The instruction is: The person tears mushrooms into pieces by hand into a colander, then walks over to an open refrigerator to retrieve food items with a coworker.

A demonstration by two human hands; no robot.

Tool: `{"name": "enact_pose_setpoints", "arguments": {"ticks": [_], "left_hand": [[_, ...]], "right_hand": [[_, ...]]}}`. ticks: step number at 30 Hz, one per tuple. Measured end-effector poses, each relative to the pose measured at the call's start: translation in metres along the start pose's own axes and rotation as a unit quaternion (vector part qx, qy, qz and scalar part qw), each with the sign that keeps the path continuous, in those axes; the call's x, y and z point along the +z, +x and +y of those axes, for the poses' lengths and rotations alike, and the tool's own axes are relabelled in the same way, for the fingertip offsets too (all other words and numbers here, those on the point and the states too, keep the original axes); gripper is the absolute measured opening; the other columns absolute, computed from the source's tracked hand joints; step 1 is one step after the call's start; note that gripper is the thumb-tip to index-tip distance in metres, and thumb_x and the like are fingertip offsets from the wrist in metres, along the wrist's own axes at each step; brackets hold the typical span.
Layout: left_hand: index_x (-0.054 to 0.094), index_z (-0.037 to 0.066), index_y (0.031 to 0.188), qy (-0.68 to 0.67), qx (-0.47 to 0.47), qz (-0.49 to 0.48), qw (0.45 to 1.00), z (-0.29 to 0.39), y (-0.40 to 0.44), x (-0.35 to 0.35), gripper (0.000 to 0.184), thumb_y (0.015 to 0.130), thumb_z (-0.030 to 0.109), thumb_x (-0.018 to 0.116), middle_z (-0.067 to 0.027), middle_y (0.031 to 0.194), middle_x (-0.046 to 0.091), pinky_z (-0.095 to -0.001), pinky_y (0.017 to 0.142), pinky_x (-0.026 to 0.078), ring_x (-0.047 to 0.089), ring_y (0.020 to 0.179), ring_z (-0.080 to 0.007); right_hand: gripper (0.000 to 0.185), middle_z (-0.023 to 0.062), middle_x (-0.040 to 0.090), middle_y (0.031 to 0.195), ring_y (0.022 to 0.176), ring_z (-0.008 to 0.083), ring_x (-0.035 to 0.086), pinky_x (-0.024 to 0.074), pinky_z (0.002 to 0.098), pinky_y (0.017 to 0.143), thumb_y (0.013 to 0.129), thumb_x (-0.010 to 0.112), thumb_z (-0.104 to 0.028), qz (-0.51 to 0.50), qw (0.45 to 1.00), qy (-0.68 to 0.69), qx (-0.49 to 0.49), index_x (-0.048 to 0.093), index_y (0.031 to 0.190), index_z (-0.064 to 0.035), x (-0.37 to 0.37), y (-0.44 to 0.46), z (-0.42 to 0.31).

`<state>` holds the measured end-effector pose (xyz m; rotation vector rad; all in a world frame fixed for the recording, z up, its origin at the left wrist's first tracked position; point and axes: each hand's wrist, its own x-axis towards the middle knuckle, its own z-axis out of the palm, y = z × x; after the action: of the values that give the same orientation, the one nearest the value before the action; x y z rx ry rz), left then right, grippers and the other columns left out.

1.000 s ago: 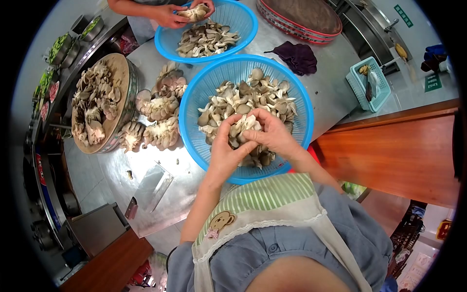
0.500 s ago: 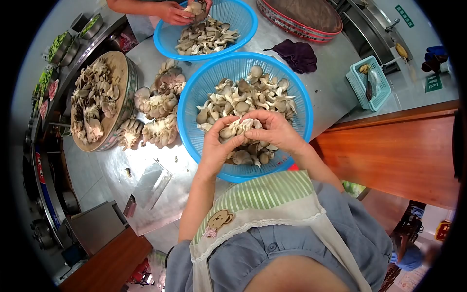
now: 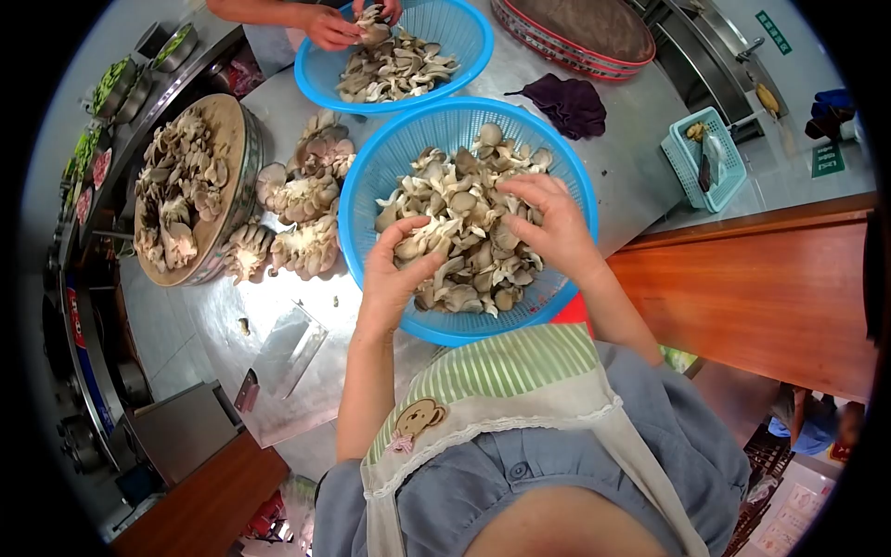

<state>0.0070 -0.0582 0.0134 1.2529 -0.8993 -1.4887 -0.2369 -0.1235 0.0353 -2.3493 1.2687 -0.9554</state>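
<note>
A large blue plastic colander (image 3: 371, 176) is heaped with torn oyster mushrooms (image 3: 469, 209). Over the left side of the heap is my left hand (image 3: 392, 269), thumb and fingers apart, near the pale mushroom pieces. On the other side my right hand (image 3: 552, 227) is also spread, its fingertips at the top of the heap. Neither hand shows a mushroom gripped in it. Left of the colander, whole oyster mushroom clusters (image 3: 306, 200) lie on the metal table (image 3: 371, 357).
A cleaver (image 3: 290, 348) lies at the table's front left. More clusters sit on a round wooden board (image 3: 225, 186). Another person's hands (image 3: 334, 28) hold mushrooms over a second blue colander (image 3: 478, 56). A dark cloth (image 3: 564, 104) and a red-rimmed round container (image 3: 575, 37) are behind.
My hands have moved apart, the right one up and to the right. The mushroom piece between them has been let go into the heap. The other person's hands shifted slightly.
</note>
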Motion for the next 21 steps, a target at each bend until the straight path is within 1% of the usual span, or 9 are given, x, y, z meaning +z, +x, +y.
{"name": "enact_pose_setpoints", "arguments": {"ticks": [4, 6, 9, 10, 11, 13, 14, 16, 21], "left_hand": [[0.059, 0.006, 0.127, 0.016, 0.092, -0.028, 0.995, -0.001, 0.0, 0.019, 0.051, 0.08, 0.007, 0.079, -0.0049, 0.108, 0.065, -0.0265, 0.078, 0.054, 0.066, 0.092, -0.0136], [0.058, 0.006, 0.128, -0.011, 0.066, -0.045, 0.997, 0.0, 0.0, 0.023, 0.051, 0.081, 0.007, 0.078, -0.0052, 0.108, 0.065, -0.026, 0.078, 0.054, 0.065, 0.092, -0.0136], [0.052, 0.006, 0.133, -0.03, 0.037, -0.051, 0.998, 0.001, -0.003, 0.019, 0.054, 0.084, 0.006, 0.075, -0.0062, 0.11, 0.063, -0.0247, 0.075, 0.053, 0.065, 0.09, -0.0136], [0.05, 0.007, 0.135, 0.001, 0.051, -0.046, 0.998, 0.006, -0.004, 0.018, 0.056, 0.084, 0.005, 0.074, -0.0066, 0.111, 0.063, -0.0249, 0.074, 0.053, 0.065, 0.09, -0.0131], [0.047, 0.008, 0.136, 0.032, 0.065, -0.043, 0.996, 0.01, -0.006, 0.018, 0.058, 0.085, 0.004, 0.072, -0.0069, 0.112, 0.062, -0.0252, 0.073, 0.052, 0.064, 0.09, -0.0125], [0.041, 0.006, 0.139, 0.066, 0.056, -0.055, 0.995, 0.008, -0.006, 0.019, 0.059, 0.085, -0.003, 0.064, -0.0114, 0.118, 0.06, -0.0294, 0.087, 0.051, 0.06, 0.104, -0.0168], [0.041, 0.005, 0.138, 0.085, 0.081, -0.076, 0.99, 0.003, -0.005, 0.02, 0.058, 0.085, -0.002, 0.063, -0.0127, 0.12, 0.06, -0.0296, 0.087, 0.05, 0.06, 0.105, -0.0166], [0.04, 0.005, 0.138, 0.151, 0.143, -0.082, 0.975, -0.003, -0.002, 0.024, 0.058, 0.083, 0.001, 0.061, -0.0142, 0.116, 0.063, -0.03, 0.084, 0.05, 0.061, 0.105, -0.0174], [0.049, 0.0, 0.128, 0.041, 0.043, -0.06, 0.996, -0.002, -0.004, 0.016, 0.037, 0.092, 0.0, 0.058, -0.0119, 0.108, 0.067, -0.0281, 0.081, 0.053, 0.067, 0.097, -0.0168]], "right_hand": [[0.028, 0.0125, 0.064, 0.112, 0.084, 0.0272, 0.064, 0.0517, 0.0353, 0.079, 0.083, 0.071, -0.014, 0.014, 0.999, 0.042, -0.004, 0.069, 0.109, -0.0037, 0.01, 0.002, -0.026], [0.025, 0.0085, 0.063, 0.105, 0.097, 0.0243, 0.061, 0.0486, 0.0349, 0.087, 0.085, 0.07, -0.01, -0.148, 0.899, 0.351, 0.217, 0.067, 0.108, -0.0013, 0.019, -0.004, -0.029], [0.02, 0.0109, 0.062, 0.099, 0.088, 0.0303, 0.063, 0.0512, 0.0389, 0.081, 0.084, 0.071, -0.012, -0.05, 0.945, 0.264, 0.187, 0.068, 0.102, -0.0025, 0.018, -0.003, -0.023], [0.018, 0.0084, 0.063, 0.102, 0.092, 0.0199, 0.062, 0.0493, 0.0288, 0.077, 0.086, 0.071, -0.01, -0.016, 0.99, 0.11, 0.082, 0.068, 0.101, -0.0013, 0.013, -0.001, -0.02], [0.018, 0.0084, 0.063, 0.102, 0.092, 0.0199, 0.062, 0.0493, 0.0288, 0.077, 0.086, 0.071, -0.01, -0.018, 0.99, 0.111, 0.083, 0.068, 0.101, -0.0013, 0.012, 0.001, -0.022], [0.018, 0.0083, 0.063, 0.1, 0.089, 0.0177, 0.062, 0.0488, 0.0268, 0.074, 0.086, 0.071, -0.011, -0.002, 0.994, 0.105, -0.014, 0.069, 0.101, -0.0023, 0.009, 0.005, -0.028], [0.018, 0.0083, 0.063, 0.1, 0.089, 0.0177, 0.062, 0.0488, 0.0268, 0.074, 0.086, 0.071, -0.011, -0.002, 0.995, 0.104, -0.013, 0.069, 0.101, -0.0023, 0.011, 0.005, -0.031], [0.019, 0.0064, 0.062, 0.096, 0.086, 0.0157, 0.06, 0.0493, 0.0288, 0.073, 0.086, 0.072, -0.012, -0.166, 0.959, 0.217, 0.068, 0.069, 0.103, -0.0032, 0.013, 0.003, -0.038], [0.017, 0.001, 0.061, 0.094, 0.079, 0.0099, 0.057, 0.0478, 0.0242, 0.069, 0.091, 0.069, -0.014, -0.149, 0.914, 0.335, 0.172, 0.065, 0.103, -0.0016, 0.018, -0.004, -0.028]]}}
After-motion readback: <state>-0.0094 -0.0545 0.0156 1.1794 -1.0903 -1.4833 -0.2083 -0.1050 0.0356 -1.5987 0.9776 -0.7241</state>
